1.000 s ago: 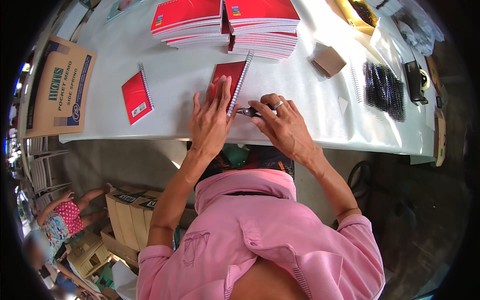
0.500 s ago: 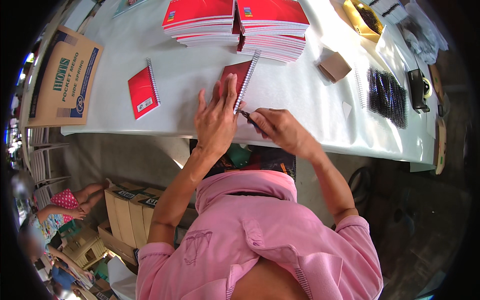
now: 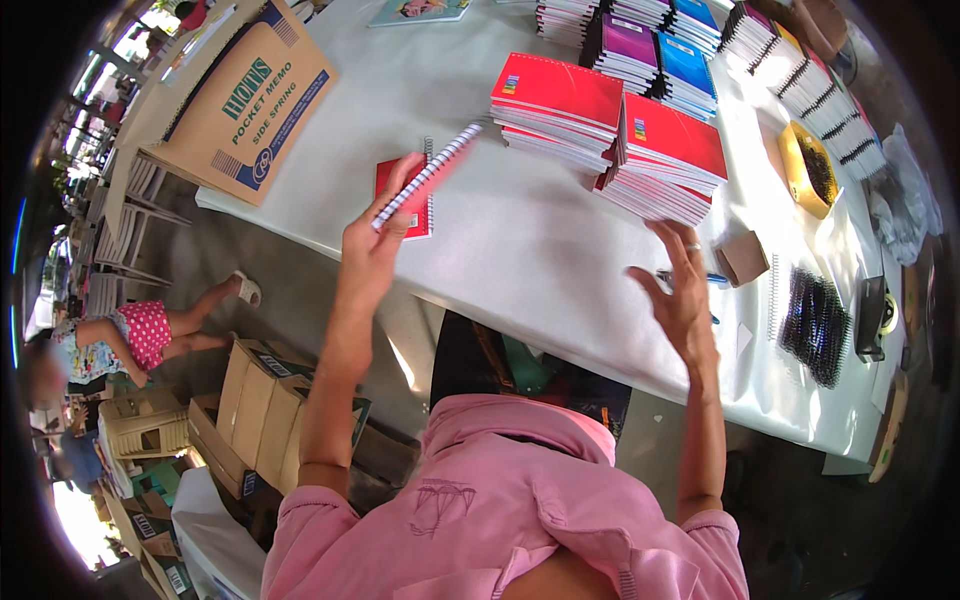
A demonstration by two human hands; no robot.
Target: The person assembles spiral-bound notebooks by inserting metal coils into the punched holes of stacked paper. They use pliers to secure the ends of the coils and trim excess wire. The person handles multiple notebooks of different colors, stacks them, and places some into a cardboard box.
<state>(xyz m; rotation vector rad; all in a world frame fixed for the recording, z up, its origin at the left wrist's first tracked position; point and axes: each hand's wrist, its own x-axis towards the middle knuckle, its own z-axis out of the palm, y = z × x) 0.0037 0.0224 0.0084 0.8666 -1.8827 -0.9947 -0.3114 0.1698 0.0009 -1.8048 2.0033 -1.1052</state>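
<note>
My left hand [image 3: 372,245] holds a small red spiral notebook [image 3: 428,175] raised on edge above another red notebook [image 3: 408,197] lying on the white table [image 3: 520,250]. My right hand [image 3: 680,290] hovers open, fingers spread, over the table just below two stacks of red notebooks [image 3: 612,135]. A blue pen [image 3: 715,278] lies on the table right behind that hand.
More stacks of purple, blue and spiral-bound notebooks [image 3: 690,45] stand at the back. A brown cardboard box [image 3: 240,100] lies far left. A small brown box [image 3: 745,258], black spiral coils [image 3: 815,325] and a yellow bowl [image 3: 808,168] sit right. Cartons [image 3: 250,410] stand on the floor.
My left hand has lifted the red notebook off the table and swung it left. My right hand has let go of the tool and opened, moving right.
</note>
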